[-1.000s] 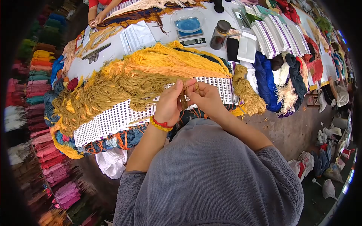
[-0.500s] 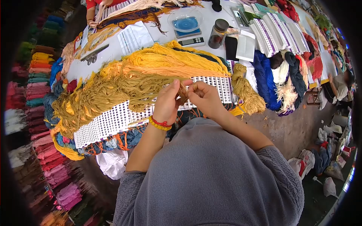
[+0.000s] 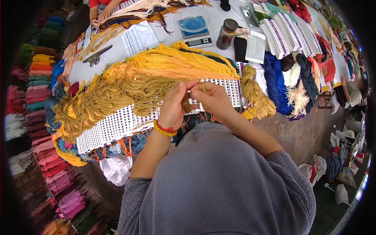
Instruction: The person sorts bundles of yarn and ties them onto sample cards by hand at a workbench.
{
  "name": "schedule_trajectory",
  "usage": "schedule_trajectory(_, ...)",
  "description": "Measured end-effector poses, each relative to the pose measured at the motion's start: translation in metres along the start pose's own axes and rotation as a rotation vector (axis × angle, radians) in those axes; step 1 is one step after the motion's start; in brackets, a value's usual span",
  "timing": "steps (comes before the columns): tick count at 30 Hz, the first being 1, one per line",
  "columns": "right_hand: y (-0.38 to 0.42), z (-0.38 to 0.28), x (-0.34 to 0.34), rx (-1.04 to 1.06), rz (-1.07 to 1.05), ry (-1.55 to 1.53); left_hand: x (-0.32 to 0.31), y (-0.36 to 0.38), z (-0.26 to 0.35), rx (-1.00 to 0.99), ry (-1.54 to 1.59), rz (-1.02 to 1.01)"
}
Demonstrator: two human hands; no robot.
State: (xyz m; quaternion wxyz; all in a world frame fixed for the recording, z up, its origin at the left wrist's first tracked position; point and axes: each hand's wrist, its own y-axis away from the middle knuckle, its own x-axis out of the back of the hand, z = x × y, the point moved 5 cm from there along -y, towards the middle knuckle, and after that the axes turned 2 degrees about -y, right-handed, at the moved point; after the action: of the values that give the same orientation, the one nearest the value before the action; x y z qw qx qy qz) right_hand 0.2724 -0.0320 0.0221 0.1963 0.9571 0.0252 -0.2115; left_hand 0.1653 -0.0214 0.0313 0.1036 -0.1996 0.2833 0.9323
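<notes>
Long olive-gold embroidery thread (image 3: pixel 113 94) lies in a loose, tangled hank across the table and runs up to my hands. My left hand (image 3: pixel 172 103), with a red and yellow bracelet on its wrist, is closed around the thread's right end. Close beside it, my right hand (image 3: pixel 216 101) pinches a small olive loop of the same thread between thumb and fingers. Beneath the hank are white cards with rows of dark holes (image 3: pixel 105 127). Yellow thread (image 3: pixel 160 58) and peach thread (image 3: pixel 188 73) lie behind it.
A twisted olive skein (image 3: pixel 256 94) lies on the right, near blue thread (image 3: pixel 274 80). Farther back stand a digital scale (image 3: pixel 198 42), a dark-lidded jar (image 3: pixel 226 36) and stacked white cards (image 3: pixel 288 35). Another person's hand (image 3: pixel 103 15) works at the far left.
My right hand has risen slightly and its fingers now hold a small loop of thread. My left hand's fingers reach closer to it. The other person's hand has come further into view.
</notes>
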Motion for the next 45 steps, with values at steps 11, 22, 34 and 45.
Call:
schedule_trajectory(11, -0.008, 0.016, 0.005, 0.192, -0.051, 0.223, 0.002, -0.002, -0.005, -0.049, 0.038, -0.113)
schedule_trajectory(22, -0.002, 0.007, 0.017, 0.173, -0.06, 0.168, 0.01, -0.005, -0.009, -0.057, 0.064, -0.125)
schedule_trajectory(34, -0.005, 0.004, 0.02, 0.235, -0.007, 0.024, 0.004, -0.004, -0.009, -0.144, -0.103, -0.123)
schedule_trajectory(45, -0.01, 0.016, 0.012, 0.123, -0.077, 0.36, 0.003, -0.007, -0.014, -0.081, -0.052, -0.159)
